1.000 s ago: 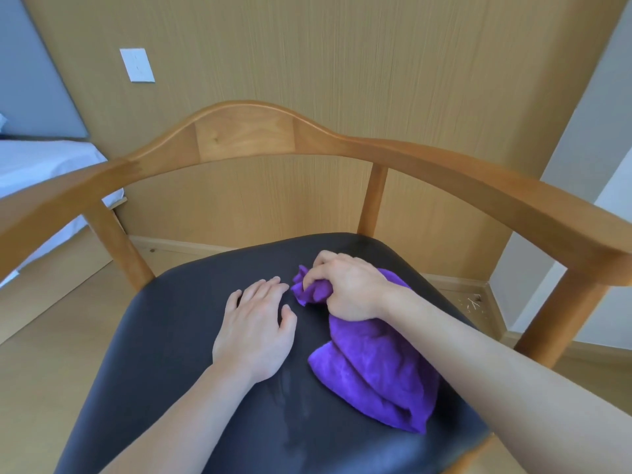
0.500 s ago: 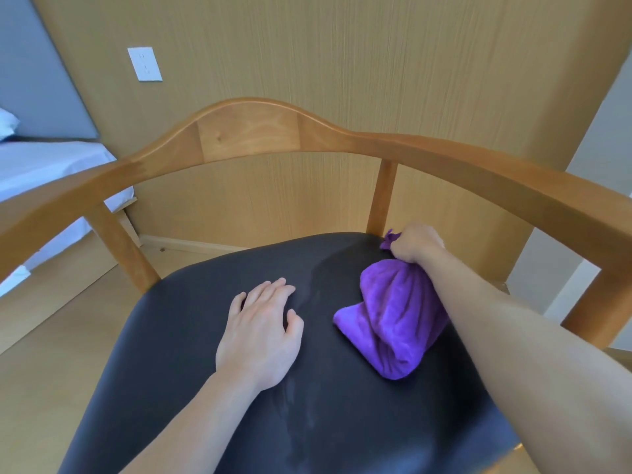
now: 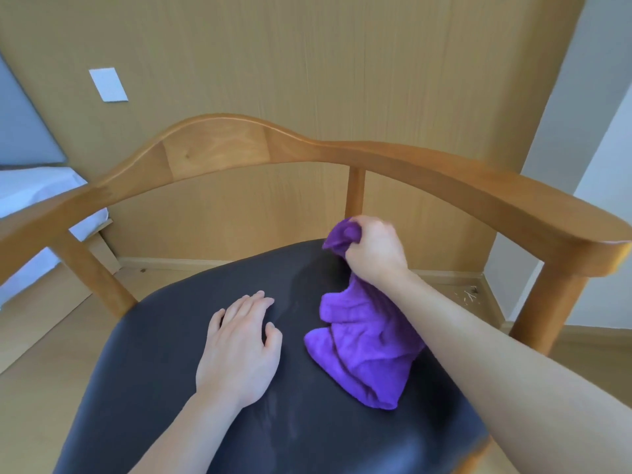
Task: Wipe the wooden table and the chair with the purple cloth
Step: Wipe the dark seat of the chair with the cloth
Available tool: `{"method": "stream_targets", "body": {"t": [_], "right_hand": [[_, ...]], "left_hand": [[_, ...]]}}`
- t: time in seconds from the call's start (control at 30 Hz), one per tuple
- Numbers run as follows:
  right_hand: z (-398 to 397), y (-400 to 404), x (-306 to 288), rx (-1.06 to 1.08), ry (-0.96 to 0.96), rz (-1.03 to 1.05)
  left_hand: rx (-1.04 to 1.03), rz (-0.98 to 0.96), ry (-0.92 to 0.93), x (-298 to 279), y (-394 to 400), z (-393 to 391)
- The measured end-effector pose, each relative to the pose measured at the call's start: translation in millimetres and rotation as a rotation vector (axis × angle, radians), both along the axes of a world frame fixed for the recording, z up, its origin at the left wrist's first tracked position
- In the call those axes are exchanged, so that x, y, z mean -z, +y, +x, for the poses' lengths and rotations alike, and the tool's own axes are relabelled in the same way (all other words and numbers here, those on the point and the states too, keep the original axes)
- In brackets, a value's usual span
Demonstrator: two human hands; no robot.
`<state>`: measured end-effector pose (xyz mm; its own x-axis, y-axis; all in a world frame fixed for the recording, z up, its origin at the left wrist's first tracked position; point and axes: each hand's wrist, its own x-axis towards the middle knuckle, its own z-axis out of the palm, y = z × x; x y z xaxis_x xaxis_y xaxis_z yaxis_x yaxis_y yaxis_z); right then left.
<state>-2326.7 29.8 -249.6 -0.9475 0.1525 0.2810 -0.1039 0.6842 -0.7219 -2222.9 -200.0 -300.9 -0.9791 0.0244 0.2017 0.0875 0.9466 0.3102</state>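
Two bare hands work over the dark padded seat [image 3: 178,336] of a wooden armchair with a curved backrest rail [image 3: 219,148]. The right hand [image 3: 372,248] is clenched around the upper end of a crumpled purple terry cloth [image 3: 362,340], gripping a bunched fold near the rear right edge of the seat, just in front of a slim wooden back spindle [image 3: 355,189]. From that grip the cloth hangs and spreads downward, its lower folds lying on the right half of the seat beneath the right forearm. The left hand [image 3: 239,347] lies flat, palm down, on the middle of the seat, fingers straight and slightly spread, holding nothing; it sits just beside the cloth without touching it. A faint damp-looking streak shows on the seat between the two hands and again near the left wrist. Behind the chair stands a light wood-panelled wall [image 3: 342,63] with a white rectangular wall plate [image 3: 108,84]. At far left, part of a white-covered bed [image 3: 37,189] is visible, and pale wood flooring [image 3: 41,336] surrounds the chair.
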Motion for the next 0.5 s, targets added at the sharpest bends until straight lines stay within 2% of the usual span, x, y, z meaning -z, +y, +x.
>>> {"method": "stream_targets", "body": {"t": [0.03, 0.07, 0.1, 0.17, 0.23, 0.33, 0.4, 0.5], "right_hand": [[-9.9, 9.2, 1.4, 0.147, 0.014, -0.169], [-20.7, 15.9, 4.3, 0.265, -0.06, -0.293], [-30.0, 18.2, 8.9, 0.325, -0.203, -0.32], [-43.7, 11.8, 17.7, 0.269, -0.411, -0.154], [-51.6, -3.1, 17.7, 0.182, -0.395, 0.072], [-59.2, -18.2, 8.8, 0.146, -0.335, 0.279], [-60.2, -35.8, 5.5, 0.087, -0.286, 0.358], [-50.6, -90.5, -1.4, -0.181, -0.272, 0.374]], "left_hand": [[0.002, -0.004, 0.002, -0.6, 1.4, 1.0], [0.005, -0.011, 0.003, -1.1, 2.3, 1.0], [0.007, -0.017, 0.003, -0.8, 2.5, 1.3], [0.004, -0.028, -0.001, 0.0, 2.8, 2.1], [-0.001, -0.028, 0.001, 0.1, 3.2, 1.6], [0.009, -0.045, 0.006, 0.8, 3.0, -0.4], [0.008, -0.052, -0.005, 1.8, 3.2, -0.9], [0.012, -0.032, -0.009, -0.6, -1.4, -1.3]]}}
